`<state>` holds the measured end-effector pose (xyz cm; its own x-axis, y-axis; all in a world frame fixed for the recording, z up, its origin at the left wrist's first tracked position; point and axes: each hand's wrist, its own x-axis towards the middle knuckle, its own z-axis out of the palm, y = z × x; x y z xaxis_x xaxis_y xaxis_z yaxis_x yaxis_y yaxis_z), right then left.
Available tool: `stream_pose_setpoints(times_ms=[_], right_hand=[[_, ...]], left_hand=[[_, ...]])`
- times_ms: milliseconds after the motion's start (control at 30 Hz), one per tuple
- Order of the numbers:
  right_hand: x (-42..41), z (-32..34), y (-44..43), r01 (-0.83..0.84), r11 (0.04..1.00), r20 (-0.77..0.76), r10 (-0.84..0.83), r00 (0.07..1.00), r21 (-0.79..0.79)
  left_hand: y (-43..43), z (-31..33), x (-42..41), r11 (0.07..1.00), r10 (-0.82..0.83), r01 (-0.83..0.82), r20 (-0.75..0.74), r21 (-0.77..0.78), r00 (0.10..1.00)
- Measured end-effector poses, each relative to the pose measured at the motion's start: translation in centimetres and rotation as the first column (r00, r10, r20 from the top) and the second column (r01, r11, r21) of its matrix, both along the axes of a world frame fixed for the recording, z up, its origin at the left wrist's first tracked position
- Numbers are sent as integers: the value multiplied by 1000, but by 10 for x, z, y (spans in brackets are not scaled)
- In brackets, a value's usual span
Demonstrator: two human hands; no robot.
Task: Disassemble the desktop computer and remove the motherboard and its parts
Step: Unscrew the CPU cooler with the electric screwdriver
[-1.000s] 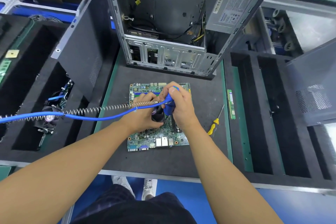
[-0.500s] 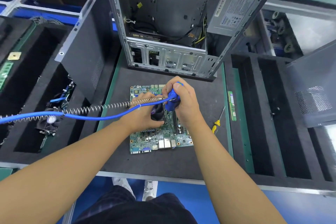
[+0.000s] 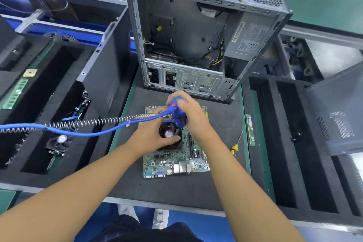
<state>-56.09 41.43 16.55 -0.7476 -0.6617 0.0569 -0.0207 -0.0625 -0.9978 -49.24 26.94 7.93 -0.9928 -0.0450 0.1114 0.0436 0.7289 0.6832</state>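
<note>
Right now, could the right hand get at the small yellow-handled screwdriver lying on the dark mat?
Probably yes for the path: the yellow-handled screwdriver lies in the open right of the green motherboard, nothing between. But the right hand grips the blue powered driver and must let go first.

Bright, even overhead light leaves only soft, faint shadows. White glare blows out the far right edge. Wide-angle distortion bows the computer case (image 3: 196, 35), and the corners look smeared.

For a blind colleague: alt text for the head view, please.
A person's right hand grips a blue powered screwdriver over a motherboard on a black mat, while the left hand holds its cooler fan. An open computer case stands behind.
</note>
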Motion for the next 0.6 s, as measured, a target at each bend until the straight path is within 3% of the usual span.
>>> stream_pose_setpoints(times_ms=[67,133,200,267,333,400,467,600], right_hand=[[3,6,-6,-61,996,-51,64,997,62],[7,14,-18,-113,988,-102,125,987,109],[14,23,-35,-173,973,-137,194,971,152],[21,33,-55,-211,955,-195,252,948,209],[27,39,-72,-205,943,-337,288,897,261],[32,43,-86,-195,931,-455,324,829,307],[39,46,-100,-199,910,-462,362,809,363],[58,50,-121,-198,872,-454,412,790,448]], left_hand=[[-9,11,7,975,129,-126,-5,183,992],[-16,23,12,845,250,-297,164,445,954],[-30,31,17,537,109,-368,371,759,922],[-51,32,22,229,-138,-379,415,897,899],[-67,37,25,77,-219,-356,364,931,905],[-75,43,26,-2,-194,-286,280,958,940],[-85,50,26,12,-111,-238,237,971,965],[-114,56,40,-110,-184,-345,322,932,929]])
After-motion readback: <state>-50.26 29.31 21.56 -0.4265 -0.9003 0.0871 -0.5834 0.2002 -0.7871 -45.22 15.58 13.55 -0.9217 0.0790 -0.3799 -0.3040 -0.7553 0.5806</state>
